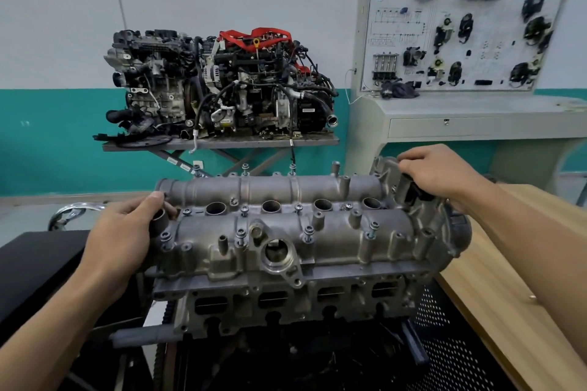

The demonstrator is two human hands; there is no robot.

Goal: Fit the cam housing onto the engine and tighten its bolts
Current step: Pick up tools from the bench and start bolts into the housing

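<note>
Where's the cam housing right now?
Head view, centre: the cam housing is atop the engine, left hand gripping its left end, right hand its right end.

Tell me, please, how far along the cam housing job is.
Done: the cam housing lies on the engine, with bolts standing proud in their holes. In hand: the left hand and right hand grip its two ends, apparently settling it. Left: seating it fully and tightening the bolts; no tool is in view.
</note>
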